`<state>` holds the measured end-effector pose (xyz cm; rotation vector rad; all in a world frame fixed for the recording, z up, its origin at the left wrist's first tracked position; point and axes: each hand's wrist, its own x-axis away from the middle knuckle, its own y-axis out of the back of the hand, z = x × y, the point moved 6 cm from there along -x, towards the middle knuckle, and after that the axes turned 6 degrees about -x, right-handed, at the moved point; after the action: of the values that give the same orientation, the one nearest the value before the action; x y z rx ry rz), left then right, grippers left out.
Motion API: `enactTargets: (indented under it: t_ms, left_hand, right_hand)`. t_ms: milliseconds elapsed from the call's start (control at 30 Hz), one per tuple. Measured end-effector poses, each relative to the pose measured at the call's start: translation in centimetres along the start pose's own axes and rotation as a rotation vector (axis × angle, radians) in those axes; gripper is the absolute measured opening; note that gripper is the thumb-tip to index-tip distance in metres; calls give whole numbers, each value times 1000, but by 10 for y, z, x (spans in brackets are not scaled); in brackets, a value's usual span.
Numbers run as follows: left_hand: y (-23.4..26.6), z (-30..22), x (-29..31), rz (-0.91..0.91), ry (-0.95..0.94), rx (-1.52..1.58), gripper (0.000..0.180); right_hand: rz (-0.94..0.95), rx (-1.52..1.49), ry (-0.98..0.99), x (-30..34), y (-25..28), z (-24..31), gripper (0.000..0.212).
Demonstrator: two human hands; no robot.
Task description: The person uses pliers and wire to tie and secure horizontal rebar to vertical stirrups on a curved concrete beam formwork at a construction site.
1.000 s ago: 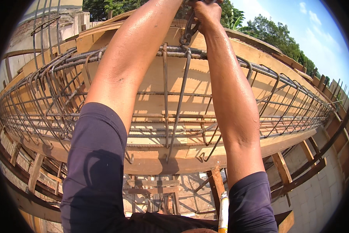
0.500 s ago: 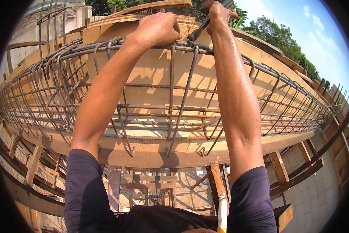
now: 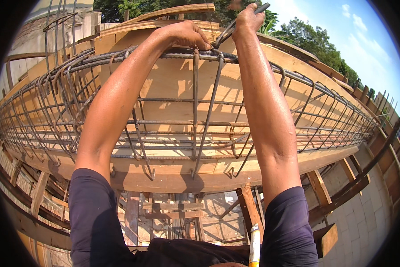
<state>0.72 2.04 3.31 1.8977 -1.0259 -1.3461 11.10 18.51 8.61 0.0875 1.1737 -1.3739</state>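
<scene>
Hook tool (image 3: 235,24) in right hand (image 3: 249,20)

Closely spaced rusty steel stirrup loops (image 3: 195,111) and long ribbed horizontal bars (image 3: 173,122) cage the pale wooden plank trough (image 3: 173,84), leaving only narrow gaps between rods. Above the top bars (image 3: 253,60) the air is open, where both hands work.
</scene>
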Motion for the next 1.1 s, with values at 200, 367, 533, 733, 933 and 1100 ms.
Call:
enactTargets:
  t_ms: [200,367,533,733,933,1100]
  left_hand:
    - [-2,-21,-10,90,137,77,22]
    - [0,13,-2,82,180,34,24]
    - [5,13,-2,83,152,-31,27]
    - [55,-37,45,-207,4,-87,47]
    - [130,-105,26,-756,-258,-124,48]
    - [103,-100,-80,-614,-336,39,45]
  right_hand:
    - [65,-153,52,-44,-1,-22,56]
    - [268,-319,-268,8,-24,-7,44]
    - [481,-261,-140,16,-46,9,29]
    - [428,32,170,9,-43,23,37]
    - [280,192,296,43,-53,56,31]
    - [359,203,465,50,-52,71,43]
